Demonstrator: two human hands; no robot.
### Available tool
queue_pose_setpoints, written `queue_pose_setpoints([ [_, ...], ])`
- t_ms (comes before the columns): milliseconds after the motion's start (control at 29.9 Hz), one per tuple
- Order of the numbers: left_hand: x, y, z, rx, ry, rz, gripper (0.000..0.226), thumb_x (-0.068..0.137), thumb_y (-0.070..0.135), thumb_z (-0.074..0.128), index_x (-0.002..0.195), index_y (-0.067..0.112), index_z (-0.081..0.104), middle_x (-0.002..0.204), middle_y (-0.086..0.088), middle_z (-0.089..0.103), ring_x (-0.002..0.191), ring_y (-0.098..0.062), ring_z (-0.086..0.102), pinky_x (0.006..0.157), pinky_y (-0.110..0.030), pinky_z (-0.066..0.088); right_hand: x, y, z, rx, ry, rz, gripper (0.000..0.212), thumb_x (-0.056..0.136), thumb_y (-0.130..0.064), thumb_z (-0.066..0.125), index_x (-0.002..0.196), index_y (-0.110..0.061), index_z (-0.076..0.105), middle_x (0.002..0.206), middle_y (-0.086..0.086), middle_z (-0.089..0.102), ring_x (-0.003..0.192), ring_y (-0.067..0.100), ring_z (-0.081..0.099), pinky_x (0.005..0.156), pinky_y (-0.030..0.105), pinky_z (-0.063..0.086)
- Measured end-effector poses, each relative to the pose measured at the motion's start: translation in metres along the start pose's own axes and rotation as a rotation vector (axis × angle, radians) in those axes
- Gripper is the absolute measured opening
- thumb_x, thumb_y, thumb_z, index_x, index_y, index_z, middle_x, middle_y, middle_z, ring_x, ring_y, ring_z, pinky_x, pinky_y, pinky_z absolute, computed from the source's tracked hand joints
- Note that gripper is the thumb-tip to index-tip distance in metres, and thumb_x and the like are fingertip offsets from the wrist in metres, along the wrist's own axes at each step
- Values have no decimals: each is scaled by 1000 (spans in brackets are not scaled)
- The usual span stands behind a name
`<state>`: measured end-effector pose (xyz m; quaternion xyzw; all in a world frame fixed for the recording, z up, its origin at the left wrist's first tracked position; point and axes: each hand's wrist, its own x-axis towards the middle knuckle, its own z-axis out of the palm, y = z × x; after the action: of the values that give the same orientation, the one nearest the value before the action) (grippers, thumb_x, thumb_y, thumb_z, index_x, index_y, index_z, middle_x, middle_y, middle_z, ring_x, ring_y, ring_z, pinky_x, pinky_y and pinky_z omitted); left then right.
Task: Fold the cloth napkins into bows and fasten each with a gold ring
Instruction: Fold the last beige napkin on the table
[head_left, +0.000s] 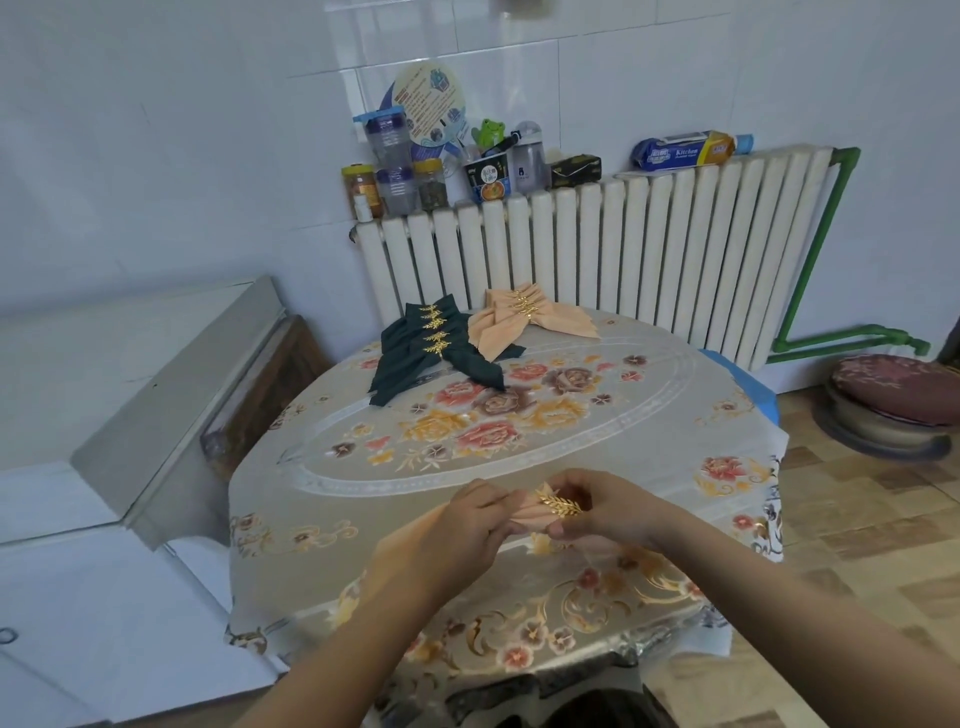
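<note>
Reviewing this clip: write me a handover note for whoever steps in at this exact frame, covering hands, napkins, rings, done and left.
Left hand: grips the gathered peach napkin from its left side.
Right hand: fingers pinch the same napkin beside the gold ring, which already sits around the pleats.
Done: a row of dark green bows and a row of peach bows, all ringed, lie at the far side of the table, near the radiator.
Left: centre the ring on the held napkin, fan out its ends, and set it with the peach row. No unfolded napkins or spare rings are in view.
</note>
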<state>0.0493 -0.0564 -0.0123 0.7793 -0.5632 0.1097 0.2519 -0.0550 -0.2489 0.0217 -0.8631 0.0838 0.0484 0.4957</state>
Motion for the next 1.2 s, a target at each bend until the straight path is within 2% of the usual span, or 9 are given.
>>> queue_pose_setpoints([
  [200, -7, 9, 12, 40, -153, -30, 43, 88, 30, 42, 119, 11, 63, 102, -8, 61, 93, -23, 51, 80, -35, 46, 0, 16, 13, -236, 47, -111, 44, 68, -25, 81, 103, -27, 55, 92, -6, 61, 82, 10, 56, 70, 18, 42],
  [334, 0, 11, 12, -145, -259, -197, 46, 83, 35, 41, 123, 24, 61, 122, 4, 59, 111, -15, 49, 98, -36, 38, 0, 18, 13, -299, 58, -150, 34, 67, -27, 81, 90, -27, 56, 86, -11, 63, 75, 1, 56, 65, 16, 42],
  [501, 3, 9, 8, -567, -336, -433, 30, 79, 39, 65, 107, 31, 71, 105, 12, 67, 98, -5, 60, 92, -36, 48, -1, 21, 18, -272, 95, -140, 52, 65, -23, 82, 104, -29, 49, 95, -10, 62, 84, 1, 58, 74, 19, 49],
  [601, 10, 10, 2, -616, -438, -456, 31, 78, 29, 70, 108, 36, 68, 104, 14, 63, 96, -1, 59, 91, -29, 47, 0, 19, 24, -290, 134, -153, 58, 62, -20, 83, 108, -27, 47, 104, -12, 53, 90, 4, 56, 77, 18, 48],
  [668, 13, 11, 2, -571, -481, -468, 38, 69, 39, 69, 107, 39, 63, 108, 11, 59, 101, -6, 56, 93, -30, 45, 2, 18, 27, -269, 160, -156, 54, 62, -16, 81, 104, -25, 49, 103, -10, 52, 89, 5, 56, 72, 15, 46],
  [835, 5, 19, 13, -306, -342, -522, 56, 64, 48, 78, 114, 38, 53, 110, 13, 57, 104, -12, 51, 97, -36, 39, -9, 32, 34, -149, 247, -133, 43, 64, -20, 82, 97, -26, 54, 93, -15, 60, 88, 5, 60, 72, 17, 47],
  [935, 7, 23, 17, -190, -281, -440, 70, 65, 55, 75, 129, 39, 49, 119, 13, 58, 111, -10, 47, 99, -34, 31, -15, 36, 35, -189, 299, -115, 39, 68, -26, 81, 101, -27, 60, 90, -17, 56, 86, 1, 52, 70, 6, 39],
  [1036, 4, 22, 24, -136, -162, -356, 64, 65, 71, 58, 118, 37, 64, 110, 14, 67, 102, -10, 56, 93, -41, 38, -16, 38, 36, -209, 308, -118, 37, 70, -24, 80, 100, -26, 61, 89, -13, 48, 81, -1, 47, 71, 4, 36],
  [1203, 0, 16, 23, -19, -102, -252, 56, 68, 71, 58, 108, 33, 69, 100, 16, 70, 92, -6, 62, 82, -37, 45, -13, 42, 36, -201, 296, -133, 40, 71, -21, 79, 82, -40, 45, 88, -8, 50, 78, -4, 48, 64, 5, 34],
])
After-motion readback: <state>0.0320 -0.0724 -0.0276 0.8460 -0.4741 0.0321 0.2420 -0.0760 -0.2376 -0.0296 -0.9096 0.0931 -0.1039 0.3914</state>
